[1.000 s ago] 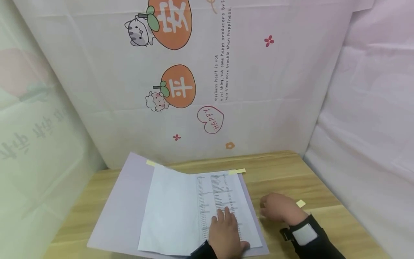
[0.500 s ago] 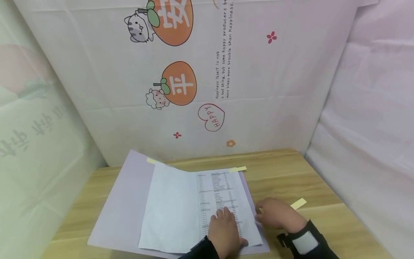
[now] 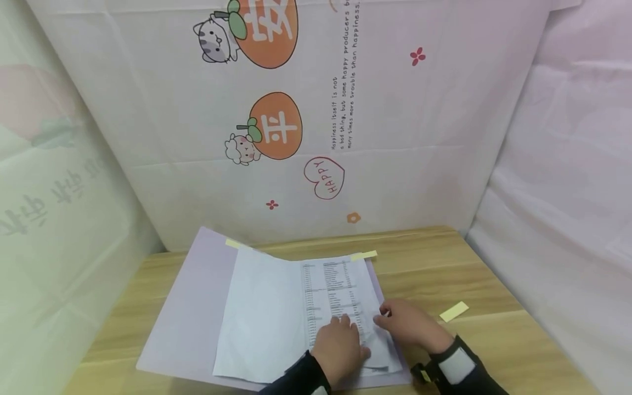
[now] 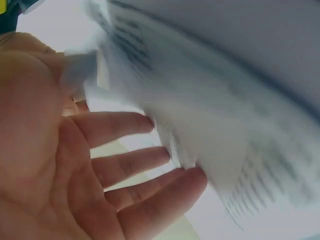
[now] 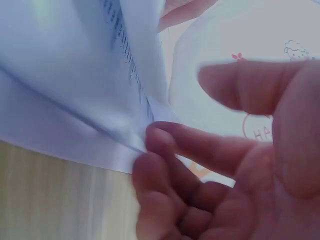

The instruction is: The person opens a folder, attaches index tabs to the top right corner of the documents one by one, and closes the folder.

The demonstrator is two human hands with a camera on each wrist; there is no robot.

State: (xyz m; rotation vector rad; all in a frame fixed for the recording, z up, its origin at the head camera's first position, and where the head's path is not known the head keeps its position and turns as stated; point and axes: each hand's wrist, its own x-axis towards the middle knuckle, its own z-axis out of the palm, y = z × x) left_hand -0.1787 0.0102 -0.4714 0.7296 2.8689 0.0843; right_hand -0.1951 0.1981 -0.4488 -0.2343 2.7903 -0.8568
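Leafing seems underway: in the open lilac folder (image 3: 173,329), the left hand (image 3: 339,348) touches white printed paper sheets (image 3: 316,291) with loose fingers; the right hand (image 3: 412,327) bends fingers at their edge, pinch unclear; next calls for gentle lifting.

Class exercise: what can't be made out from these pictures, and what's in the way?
Head view: the printed page beneath the left grip; covered by it.
Head view: the page's wording; too small to read.
Head view: top of the upper orange motif; cut off by the picture's edge.
Left wrist view: the page's lettering; blurred.
Right wrist view: whether the right grip pinches the page's edge; grip and blur hide the contact.
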